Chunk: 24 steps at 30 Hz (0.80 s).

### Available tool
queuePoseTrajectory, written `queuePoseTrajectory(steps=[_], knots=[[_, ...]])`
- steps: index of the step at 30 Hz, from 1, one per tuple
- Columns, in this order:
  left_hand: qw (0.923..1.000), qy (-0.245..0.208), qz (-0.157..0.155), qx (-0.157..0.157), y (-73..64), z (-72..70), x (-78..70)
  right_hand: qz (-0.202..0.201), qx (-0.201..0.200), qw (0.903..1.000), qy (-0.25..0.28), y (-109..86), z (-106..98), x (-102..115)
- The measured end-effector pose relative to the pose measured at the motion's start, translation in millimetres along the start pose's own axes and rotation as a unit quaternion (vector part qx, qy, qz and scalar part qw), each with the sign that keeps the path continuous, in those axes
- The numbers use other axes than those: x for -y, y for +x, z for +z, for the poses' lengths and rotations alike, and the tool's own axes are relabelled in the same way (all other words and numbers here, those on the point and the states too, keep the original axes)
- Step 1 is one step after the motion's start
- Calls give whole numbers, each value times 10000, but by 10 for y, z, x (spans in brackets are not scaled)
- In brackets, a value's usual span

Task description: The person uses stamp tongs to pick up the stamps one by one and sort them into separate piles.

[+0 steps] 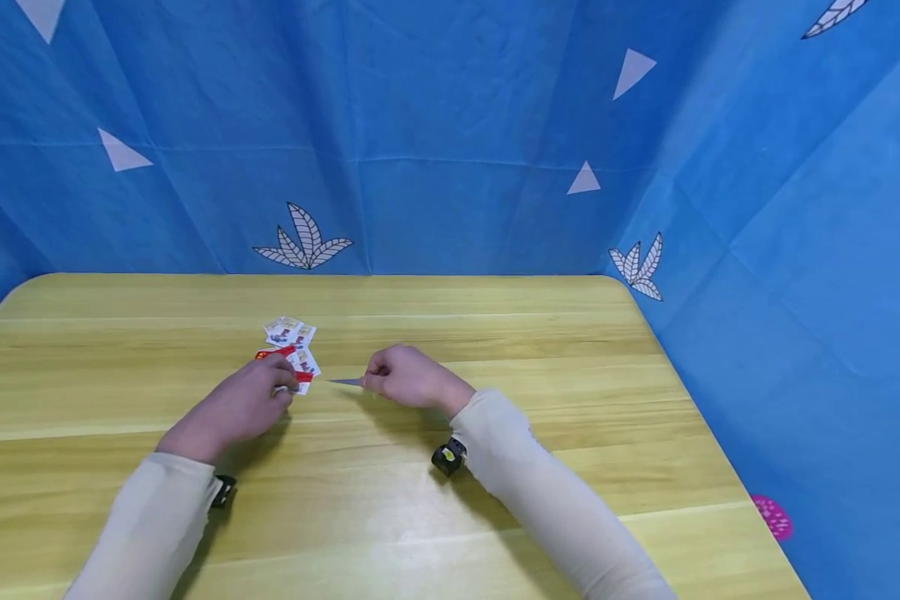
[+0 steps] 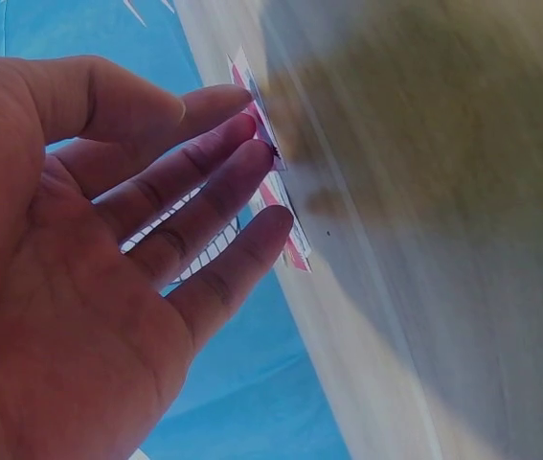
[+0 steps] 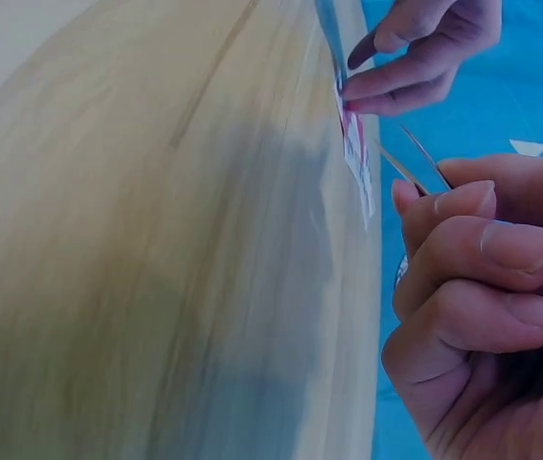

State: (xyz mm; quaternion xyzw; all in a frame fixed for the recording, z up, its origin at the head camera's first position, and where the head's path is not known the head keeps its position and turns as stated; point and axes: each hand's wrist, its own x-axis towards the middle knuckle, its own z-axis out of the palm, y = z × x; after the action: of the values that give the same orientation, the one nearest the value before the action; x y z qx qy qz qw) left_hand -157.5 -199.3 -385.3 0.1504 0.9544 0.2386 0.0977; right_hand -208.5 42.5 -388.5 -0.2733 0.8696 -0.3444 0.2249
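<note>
Several small white printed paper pieces [image 1: 287, 328] with coloured pictures lie in a loose overlapping group on the table, left of centre. Red bands [image 1: 303, 377] mark the nearer ones. My left hand [image 1: 247, 407] reaches over this nearer part, its fingertips right at the paper. In the left wrist view its fingers stretch out fairly straight, with the fingertips against the paper edge [image 2: 297, 244]. To the right, my right hand [image 1: 408, 377] pinches a pair of fine-pointed tweezers [image 3: 413, 180]. Their tips are slightly apart with nothing between them, pointing left toward the papers.
The wooden table [image 1: 390, 517] has rounded far corners. A blue patterned cloth [image 1: 450, 100] hangs behind it and along the right side. Black wrist cameras [image 1: 448, 457] sit under both sleeves, close above the table.
</note>
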Motion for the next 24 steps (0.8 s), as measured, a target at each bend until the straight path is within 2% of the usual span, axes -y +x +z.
queuePoseTrajectory(steps=[5,24], knots=[[10000,-76,-13,47,-7,-1,-4,-131,5,9996,-238,46,60,48],[9998,-158,82,-26,-10,6,21,164,-15,9986,-509,186,207,112]])
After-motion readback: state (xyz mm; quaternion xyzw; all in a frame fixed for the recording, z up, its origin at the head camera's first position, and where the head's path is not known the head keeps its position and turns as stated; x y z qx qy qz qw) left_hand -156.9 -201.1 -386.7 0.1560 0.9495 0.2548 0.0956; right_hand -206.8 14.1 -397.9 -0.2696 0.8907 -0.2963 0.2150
